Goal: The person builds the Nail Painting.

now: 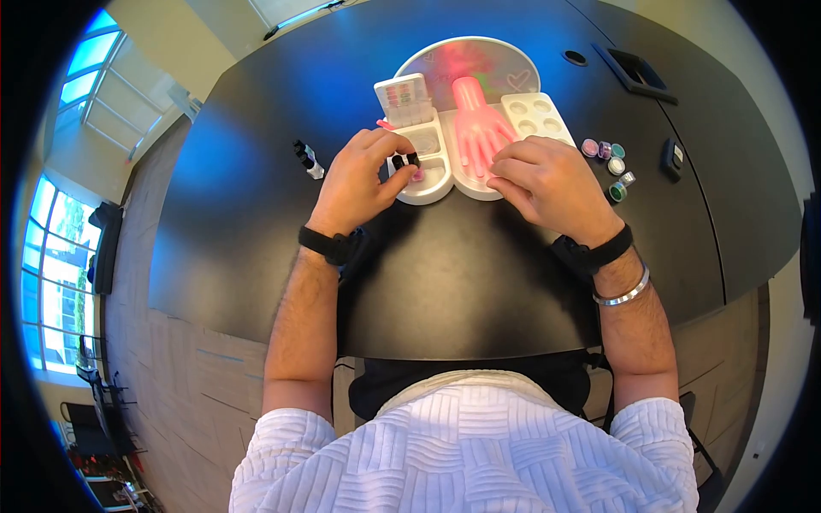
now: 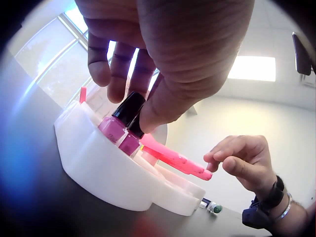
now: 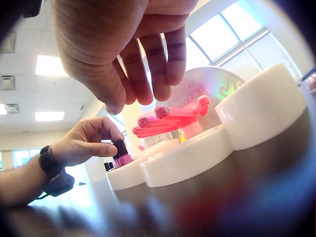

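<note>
My left hand is at the left compartments of a white manicure station. Its thumb and fingers pinch the black cap of a nail polish bottle. A second pink-purple bottle with a black cap stands right beside it in the compartment. In the middle of the station, a pink model hand reaches toward me. My right hand hovers by its fingertips, fingers loosely bent with nothing between them in the right wrist view.
An oval mirror rises behind the model hand. A case of small nails stands upright at left, and a white tray with round wells at right. Small glitter jars lie to the right; more bottles stand left.
</note>
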Demonstrator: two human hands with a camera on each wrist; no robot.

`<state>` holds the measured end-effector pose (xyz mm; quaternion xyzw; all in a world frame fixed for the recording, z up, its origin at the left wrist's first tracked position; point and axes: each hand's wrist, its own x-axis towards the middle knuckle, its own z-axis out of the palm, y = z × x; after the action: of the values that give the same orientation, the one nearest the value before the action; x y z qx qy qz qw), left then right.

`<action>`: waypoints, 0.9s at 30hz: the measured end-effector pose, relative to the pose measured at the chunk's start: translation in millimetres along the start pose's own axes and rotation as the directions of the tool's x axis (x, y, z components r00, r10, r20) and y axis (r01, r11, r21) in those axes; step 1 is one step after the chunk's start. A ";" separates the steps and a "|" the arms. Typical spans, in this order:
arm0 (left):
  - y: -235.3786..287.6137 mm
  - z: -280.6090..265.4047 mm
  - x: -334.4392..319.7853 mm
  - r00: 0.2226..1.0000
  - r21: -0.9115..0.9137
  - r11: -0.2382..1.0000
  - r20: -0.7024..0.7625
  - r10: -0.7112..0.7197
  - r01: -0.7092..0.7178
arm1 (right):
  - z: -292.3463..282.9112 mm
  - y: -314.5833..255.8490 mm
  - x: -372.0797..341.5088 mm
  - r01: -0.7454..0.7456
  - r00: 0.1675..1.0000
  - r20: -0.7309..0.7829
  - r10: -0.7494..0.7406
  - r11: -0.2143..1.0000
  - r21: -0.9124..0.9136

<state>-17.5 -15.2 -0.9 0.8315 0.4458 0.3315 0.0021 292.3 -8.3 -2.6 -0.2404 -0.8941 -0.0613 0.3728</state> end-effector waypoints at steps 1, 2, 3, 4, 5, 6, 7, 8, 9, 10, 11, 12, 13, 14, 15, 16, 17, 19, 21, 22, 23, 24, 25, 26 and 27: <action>0.6 -3.9 0.5 1.000 0.000 1.000 -0.002 -0.003 0.003 | -0.1 0.0 0.2 -0.001 1.000 -0.005 0.001 1.000 0.003; 0.3 -10.2 1.3 0.999 0.006 1.000 -0.039 -0.022 0.022 | -0.3 -0.1 0.2 0.001 1.000 -0.003 -0.001 1.000 0.005; -1.7 -16.1 1.7 0.996 0.011 0.999 -0.075 -0.038 0.039 | -0.5 -0.3 0.2 -0.003 1.000 -0.003 0.003 1.000 0.003; -6.9 -22.2 1.6 0.990 0.013 0.995 -0.103 -0.096 0.098 | -0.9 -0.3 0.2 -0.009 1.000 -0.003 0.009 1.000 0.000; -14.3 -27.8 -0.1 0.980 0.024 0.991 -0.152 -0.126 0.131 | -0.6 0.2 0.4 -0.009 1.000 -0.004 0.009 1.000 0.000; -22.1 -33.7 -2.2 0.962 0.033 0.984 -0.215 -0.167 0.178 | -0.9 0.1 0.6 -0.008 1.000 -0.008 0.008 1.000 0.010; -31.0 -39.4 -4.8 0.939 0.039 0.974 -0.276 -0.205 0.224 | -1.3 0.2 0.3 -0.007 1.000 -0.012 0.007 1.000 0.020; -44.1 -45.2 -8.7 0.917 0.041 0.962 -0.315 -0.244 0.270 | -1.6 0.5 -0.2 -0.010 1.000 -0.012 0.011 1.000 0.019; -55.2 -51.3 -13.0 0.892 0.040 0.948 -0.354 -0.282 0.316 | -1.5 0.6 -0.3 -0.008 1.000 -0.006 0.008 1.000 0.017; -65.1 -55.8 -18.5 0.879 0.066 0.930 -0.358 -0.315 0.361 | -1.1 0.6 -0.2 -0.005 1.000 -0.001 0.005 1.000 0.015; -75.8 -59.1 -23.6 0.879 0.067 0.930 -0.358 -0.316 0.361 | -0.5 0.7 -0.1 -0.005 1.000 -0.001 0.005 1.000 0.016; -85.5 -61.6 -28.9 0.877 0.138 0.907 -0.347 -0.333 0.398 | -0.1 0.2 -0.4 0.000 1.000 -0.006 0.000 1.000 0.012; -95.0 -62.7 -33.9 0.874 0.207 0.878 -0.337 -0.350 0.432 | 0.3 0.1 -0.4 0.004 1.000 -0.011 -0.004 1.000 0.008; -99.2 -63.4 -36.9 0.862 0.216 0.852 -0.305 -0.405 0.477 | 0.5 0.5 -0.4 0.004 1.000 -0.011 -0.004 1.000 0.010; -104.4 -61.8 -39.7 0.861 0.217 0.851 -0.305 -0.407 0.478 | 0.6 1.1 -0.6 0.006 1.000 -0.012 -0.006 1.000 0.006; -109.5 -59.5 -42.3 0.877 0.239 0.859 -0.295 -0.379 0.452 | 0.9 1.2 -1.0 0.008 1.000 -0.012 -0.008 1.000 0.003; -110.3 -58.9 -42.8 0.891 0.261 0.866 -0.286 -0.352 0.426 | 1.2 1.3 -1.1 0.009 1.000 -0.011 -0.009 1.000 0.006; -111.5 -57.6 -44.0 0.894 0.299 0.850 -0.263 -0.364 0.434 | 1.3 1.8 -1.2 0.004 1.000 -0.011 -0.004 1.000 -0.002; -112.6 -56.4 -44.9 0.896 0.337 0.833 -0.239 -0.375 0.438 | 0.5 1.8 -1.1 0.000 1.000 -0.002 0.000 1.000 -0.004; -113.3 -56.1 -44.8 0.892 0.324 0.835 -0.250 -0.377 0.444 | 0.0 1.8 -1.0 -0.004 1.000 0.006 0.004 1.000 -0.007; -112.8 -56.0 -44.7 0.888 0.312 0.837 -0.261 -0.379 0.449 | -0.3 1.6 -0.7 -0.004 1.000 0.007 0.005 1.000 -0.007; -112.2 -55.9 -45.0 0.887 0.311 0.837 -0.260 -0.381 0.450 | -0.2 1.2 -0.4 0.002 1.000 -0.002 -0.002 1.000 -0.006; -111.8 -56.1 -45.2 0.872 0.302 0.823 -0.261 -0.414 0.482 | 0.1 1.1 -0.3 0.008 1.000 -0.011 -0.008 1.000 -0.005; -112.4 -55.5 -45.0 0.855 0.294 0.807 -0.263 -0.447 0.512 | 0.9 2.1 -0.5 0.009 1.000 -0.011 -0.009 1.000 -0.004; -112.9 -55.4 -44.8 0.855 0.294 0.807 -0.262 -0.447 0.512 | 0.9 2.4 -0.6 0.009 1.000 -0.010 -0.009 1.000 -0.006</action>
<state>-148.8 3.4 -16.1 0.6442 0.6921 0.3085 -0.1037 293.2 -6.2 -3.8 -0.2371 -0.8931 -0.0672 0.3763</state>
